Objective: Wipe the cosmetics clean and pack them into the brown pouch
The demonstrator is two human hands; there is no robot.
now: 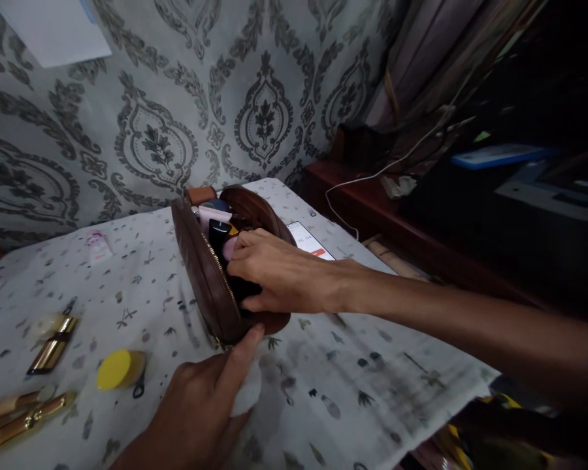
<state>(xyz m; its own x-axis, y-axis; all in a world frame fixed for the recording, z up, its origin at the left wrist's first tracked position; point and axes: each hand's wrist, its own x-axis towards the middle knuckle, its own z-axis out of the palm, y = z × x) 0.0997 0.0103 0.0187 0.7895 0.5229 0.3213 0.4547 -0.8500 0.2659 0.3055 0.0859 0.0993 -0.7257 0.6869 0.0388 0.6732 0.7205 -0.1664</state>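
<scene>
A brown zippered pouch (pixel 196 267) lies open on the cloth, filled with cosmetics. Reaching into it from the right, my right hand (pixel 274 267) has curled fingers beside a rounded pink item (pixel 230 247); whether they grip anything is hidden. A black-capped item (pixel 219 230) and a pale pink tube (pixel 214 214) stick up farther back in the pouch. At the pouch's near end, my left hand (pixel 200 398) touches the edge with its extended index finger. Under that hand, a soft white wipe or tissue (pixel 247 391) is held in the closed fingers.
A yellow-lidded jar (pixel 115 370), a gold-and-dark tube (pixel 53 344) and gold-capped tubes (pixel 29 418) lie left on the patterned cloth (pixel 323 365). Farther back is a small pink-and-white tube (pixel 98 245). A lit phone (pixel 308 239) rests behind the pouch, near a white cable (pixel 372 175).
</scene>
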